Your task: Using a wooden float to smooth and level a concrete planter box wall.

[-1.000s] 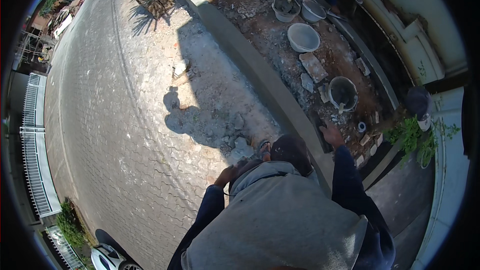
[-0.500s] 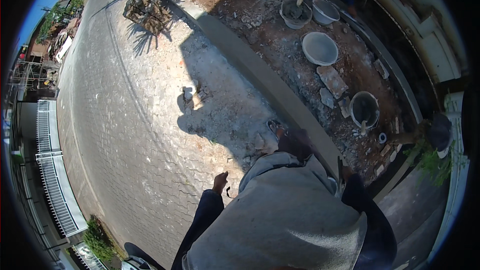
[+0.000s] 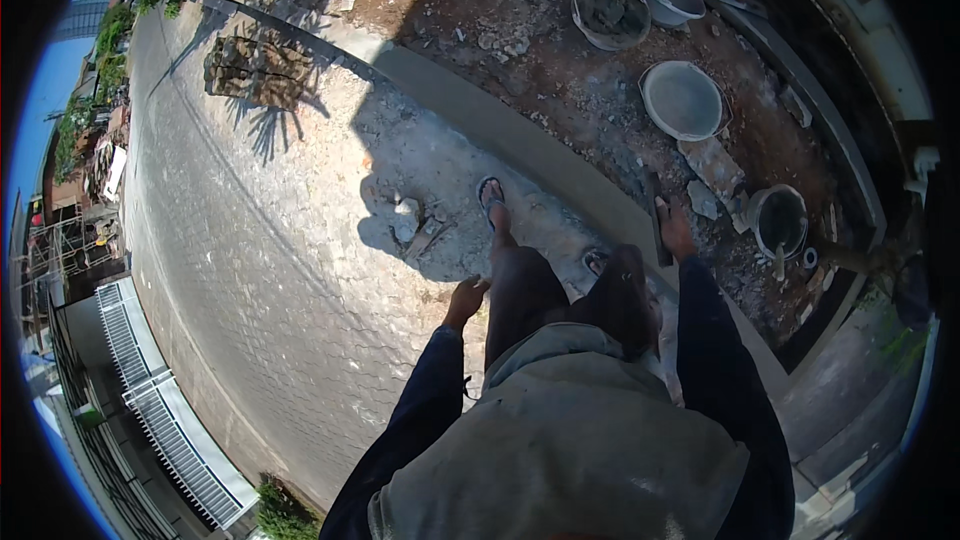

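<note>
My right hand (image 3: 677, 229) is closed around a long, dark, flat trowel (image 3: 654, 202), held along the smooth grey concrete kerb (image 3: 560, 150). The tool is seen nearly edge-on, and its handle is hidden by my fingers. Whether its blade touches the kerb I cannot tell. On the other side, my left hand (image 3: 466, 302) hangs beside my left thigh above the paving, fingers loosely bent and apart from any object. Between my arms, my sandalled foot (image 3: 493, 202) stands on the dusty ground left of the kerb.
Right of the kerb are a bucket of mortar (image 3: 606, 20), a pale basin (image 3: 683, 100), a dark bucket (image 3: 778, 218) and broken slabs (image 3: 712, 166). Rubble pieces (image 3: 408, 220) lie ahead of me. A stone stack (image 3: 262, 70) stands farther off. Another person's foot (image 3: 738, 0) shows at upper right.
My right hand has come forward from beside my body with the trowel, now over the kerb's right edge. My left hand has risen, and my feet have shifted as in a step.
</note>
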`<state>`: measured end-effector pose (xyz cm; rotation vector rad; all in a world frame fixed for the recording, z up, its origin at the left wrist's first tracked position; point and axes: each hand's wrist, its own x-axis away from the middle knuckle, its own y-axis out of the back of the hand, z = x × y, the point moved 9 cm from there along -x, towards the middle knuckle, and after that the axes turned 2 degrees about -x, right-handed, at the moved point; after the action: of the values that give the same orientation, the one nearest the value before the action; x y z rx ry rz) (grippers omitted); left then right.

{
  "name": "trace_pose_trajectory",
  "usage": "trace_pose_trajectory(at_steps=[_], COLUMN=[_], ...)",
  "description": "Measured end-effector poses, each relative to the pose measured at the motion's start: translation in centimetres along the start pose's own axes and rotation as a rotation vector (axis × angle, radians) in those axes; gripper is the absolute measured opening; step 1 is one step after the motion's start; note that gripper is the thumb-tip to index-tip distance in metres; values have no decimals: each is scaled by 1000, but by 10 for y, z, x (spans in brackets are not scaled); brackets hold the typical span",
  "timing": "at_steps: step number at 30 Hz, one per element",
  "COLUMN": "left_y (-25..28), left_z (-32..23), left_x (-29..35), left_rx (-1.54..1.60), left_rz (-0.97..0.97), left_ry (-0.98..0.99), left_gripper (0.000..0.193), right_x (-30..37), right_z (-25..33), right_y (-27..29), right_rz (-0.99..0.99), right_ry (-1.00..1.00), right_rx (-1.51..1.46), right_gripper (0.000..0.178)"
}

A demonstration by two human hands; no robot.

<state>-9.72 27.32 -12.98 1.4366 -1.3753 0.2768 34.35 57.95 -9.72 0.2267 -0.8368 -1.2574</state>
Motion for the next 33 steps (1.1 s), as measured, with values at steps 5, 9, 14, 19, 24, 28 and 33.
trace_pose_trajectory(at_steps=[5, 9, 14, 19, 24, 28, 33], left_y=[93, 109, 243, 299, 144, 105, 124], left_z=[59, -12, -31, -40, 51, 88, 101], left_x=[-158, -286, -465, -543, -395, -275, -323], left_rx=[-218, -411, -63, -40, -282, -300, -131], left_rz=[198, 398, -59, -378, 146, 418, 331], left_ry=[-106, -248, -32, -103, 8, 183, 253], left_gripper=[71, 59, 55, 48, 60, 79, 77], right_x=[30, 92, 22, -116, -245, -335, -412], right_z=[5, -41, 23, 94, 146, 234, 359], right_y=[-99, -117, -253, -395, -508, -588, -666], right_rz=[-45, -104, 101, 172, 160, 137, 16], right_ry=[-163, -445, -336, 55, 409, 607, 844], right_rx=[75, 264, 515, 567, 672, 634, 559], right_gripper=[42, 37, 35, 39, 41, 42, 37])
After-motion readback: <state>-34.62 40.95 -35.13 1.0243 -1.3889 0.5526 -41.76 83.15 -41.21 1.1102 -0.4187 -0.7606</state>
